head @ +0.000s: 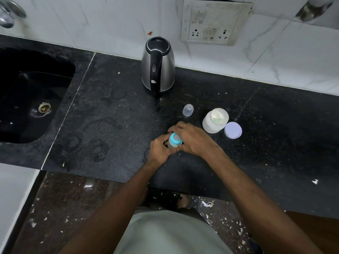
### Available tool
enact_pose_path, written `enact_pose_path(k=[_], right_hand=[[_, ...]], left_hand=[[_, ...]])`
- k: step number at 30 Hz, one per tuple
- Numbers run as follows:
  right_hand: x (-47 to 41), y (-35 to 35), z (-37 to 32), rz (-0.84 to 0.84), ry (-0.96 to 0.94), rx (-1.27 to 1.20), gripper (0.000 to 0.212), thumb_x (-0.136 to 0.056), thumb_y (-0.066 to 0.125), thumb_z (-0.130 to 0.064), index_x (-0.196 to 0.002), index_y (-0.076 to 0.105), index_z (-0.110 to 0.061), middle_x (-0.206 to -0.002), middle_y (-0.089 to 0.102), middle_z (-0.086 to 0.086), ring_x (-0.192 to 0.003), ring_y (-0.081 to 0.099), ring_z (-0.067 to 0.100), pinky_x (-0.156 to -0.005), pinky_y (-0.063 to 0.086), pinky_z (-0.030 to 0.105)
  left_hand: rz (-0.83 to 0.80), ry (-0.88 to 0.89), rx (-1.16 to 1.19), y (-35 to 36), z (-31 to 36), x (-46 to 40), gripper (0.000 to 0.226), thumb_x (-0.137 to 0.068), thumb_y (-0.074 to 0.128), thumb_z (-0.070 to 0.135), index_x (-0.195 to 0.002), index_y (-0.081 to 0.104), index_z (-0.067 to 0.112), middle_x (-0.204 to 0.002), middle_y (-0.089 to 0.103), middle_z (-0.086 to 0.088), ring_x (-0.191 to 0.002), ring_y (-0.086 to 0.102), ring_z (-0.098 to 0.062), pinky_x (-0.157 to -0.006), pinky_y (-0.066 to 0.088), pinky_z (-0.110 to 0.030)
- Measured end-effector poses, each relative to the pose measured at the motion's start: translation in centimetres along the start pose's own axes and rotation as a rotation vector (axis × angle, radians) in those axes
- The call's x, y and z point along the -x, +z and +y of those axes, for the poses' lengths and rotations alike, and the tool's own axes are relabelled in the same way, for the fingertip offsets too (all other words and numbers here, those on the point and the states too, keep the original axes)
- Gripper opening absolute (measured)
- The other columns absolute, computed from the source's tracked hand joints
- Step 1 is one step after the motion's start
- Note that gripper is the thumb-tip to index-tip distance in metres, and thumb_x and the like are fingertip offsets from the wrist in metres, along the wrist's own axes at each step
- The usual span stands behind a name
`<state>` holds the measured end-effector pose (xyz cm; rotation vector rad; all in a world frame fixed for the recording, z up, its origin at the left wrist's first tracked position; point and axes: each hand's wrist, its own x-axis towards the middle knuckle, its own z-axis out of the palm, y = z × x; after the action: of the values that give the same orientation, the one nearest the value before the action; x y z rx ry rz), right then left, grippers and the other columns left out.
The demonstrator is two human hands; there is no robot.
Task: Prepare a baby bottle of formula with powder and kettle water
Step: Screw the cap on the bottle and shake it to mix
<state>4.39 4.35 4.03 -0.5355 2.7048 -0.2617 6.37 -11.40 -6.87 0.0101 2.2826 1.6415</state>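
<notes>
A baby bottle (pixel 173 143) with a blue collar and teat stands upright on the black counter (pixel 113 114). My left hand (pixel 159 149) wraps its body from the left. My right hand (pixel 189 139) curls round the blue collar from the right. The bottle's clear cap (pixel 188 110) lies on the counter just beyond my hands. To the right stands an open jar of white powder (pixel 215 120), with its round pale lid (pixel 233 130) lying flat beside it. A steel kettle (pixel 158 66) with a black handle and closed lid stands at the back by the wall.
A black sink (pixel 31 96) is set into the counter at the left, with a tap (pixel 9 13) above it. A socket panel (pixel 214 22) is on the tiled wall behind the kettle. The counter's front edge runs just below my forearms.
</notes>
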Motion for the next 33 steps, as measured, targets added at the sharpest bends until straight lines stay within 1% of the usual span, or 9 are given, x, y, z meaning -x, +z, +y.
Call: enact_pose_path(k=[7, 11, 16, 19, 22, 24, 28, 30, 33], right_hand=[[-0.4, -0.2, -0.2, 0.039, 0.032, 0.012, 0.028, -0.087, 0.071, -0.02, -0.114, 0.063, -0.018, -0.105, 0.06, 0.003, -0.091, 0.066, 0.027, -0.072, 0.051, 0.038], [-0.4, -0.3, -0.4, 0.013, 0.109, 0.075, 0.042, -0.085, 0.079, -0.035, -0.115, 0.063, -0.01, -0.11, 0.067, 0.01, -0.096, 0.068, 0.031, -0.075, 0.05, 0.039], [0.2, -0.3, -0.4, 0.013, 0.207, 0.147, 0.069, -0.082, 0.068, -0.071, -0.114, 0.063, -0.01, -0.108, 0.066, 0.01, -0.095, 0.067, 0.031, -0.072, 0.044, 0.037], [0.6, 0.2, -0.3, 0.019, 0.078, 0.026, 0.068, -0.085, 0.079, -0.038, -0.144, 0.049, -0.019, -0.133, 0.054, 0.006, -0.112, 0.062, 0.03, -0.088, 0.055, 0.043], [0.5, 0.2, -0.7, -0.007, 0.019, 0.011, 0.054, -0.087, 0.076, -0.019, -0.137, 0.056, -0.022, -0.124, 0.057, 0.005, -0.107, 0.063, 0.028, -0.086, 0.055, 0.04], [0.3, -0.2, -1.1, 0.021, 0.124, 0.052, 0.045, -0.089, 0.074, -0.039, -0.125, 0.061, -0.016, -0.114, 0.063, 0.008, -0.101, 0.067, 0.031, -0.078, 0.049, 0.038], [0.6, -0.7, -1.5, 0.019, 0.262, 0.239, 0.073, -0.081, 0.054, -0.083, -0.098, 0.063, -0.013, -0.093, 0.066, 0.008, -0.088, 0.067, 0.029, -0.069, 0.04, 0.037], [0.7, -0.8, -1.1, 0.035, 0.256, 0.147, 0.067, -0.084, 0.062, -0.075, -0.108, 0.062, -0.012, -0.102, 0.065, 0.007, -0.093, 0.067, 0.031, -0.073, 0.047, 0.039], [0.4, -1.0, -0.8, -0.01, 0.084, 0.0, 0.058, -0.087, 0.076, -0.028, -0.141, 0.055, -0.023, -0.125, 0.058, 0.006, -0.106, 0.065, 0.029, -0.085, 0.056, 0.046]], left_hand=[[0.007, -0.027, 0.001, 0.2, -0.2, -0.2, 0.06, -0.074, 0.091, 0.007, -0.129, 0.069, 0.013, -0.121, 0.074, -0.001, -0.107, 0.071, -0.01, -0.09, 0.056, -0.015], [0.013, -0.02, 0.015, 0.3, -0.4, -0.2, 0.063, -0.073, 0.091, 0.007, -0.131, 0.069, 0.017, -0.122, 0.075, 0.001, -0.109, 0.071, -0.01, -0.094, 0.058, -0.024], [0.008, -0.018, 0.016, 0.2, -0.5, -0.2, 0.061, -0.074, 0.091, 0.011, -0.131, 0.07, 0.017, -0.121, 0.075, 0.001, -0.111, 0.071, -0.014, -0.098, 0.058, -0.035], [0.015, -0.019, 0.017, 0.3, -0.4, -0.2, 0.06, -0.074, 0.091, 0.009, -0.129, 0.069, 0.014, -0.122, 0.074, -0.003, -0.109, 0.071, -0.014, -0.097, 0.058, -0.03], [0.011, -0.03, 0.009, 0.3, -0.3, -0.1, 0.055, -0.076, 0.089, 0.006, -0.127, 0.07, 0.013, -0.119, 0.075, -0.002, -0.105, 0.071, -0.012, -0.093, 0.058, -0.026], [0.015, -0.024, 0.03, 0.2, -0.4, -0.1, 0.055, -0.075, 0.089, 0.004, -0.125, 0.071, 0.018, -0.116, 0.075, 0.0, -0.103, 0.072, -0.011, -0.09, 0.057, -0.022], [0.014, -0.011, 0.028, 0.2, -0.4, -0.1, 0.053, -0.075, 0.089, 0.008, -0.124, 0.073, 0.019, -0.113, 0.077, 0.002, -0.103, 0.073, -0.012, -0.089, 0.058, -0.026], [0.016, -0.014, 0.027, 0.2, -0.4, -0.1, 0.057, -0.075, 0.09, 0.011, -0.128, 0.071, 0.017, -0.116, 0.076, 0.002, -0.105, 0.073, -0.012, -0.091, 0.059, -0.026], [0.015, -0.011, -0.001, 0.3, -0.3, 0.0, 0.058, -0.075, 0.091, 0.012, -0.129, 0.07, 0.014, -0.119, 0.075, 0.002, -0.106, 0.072, -0.009, -0.093, 0.058, -0.023]])
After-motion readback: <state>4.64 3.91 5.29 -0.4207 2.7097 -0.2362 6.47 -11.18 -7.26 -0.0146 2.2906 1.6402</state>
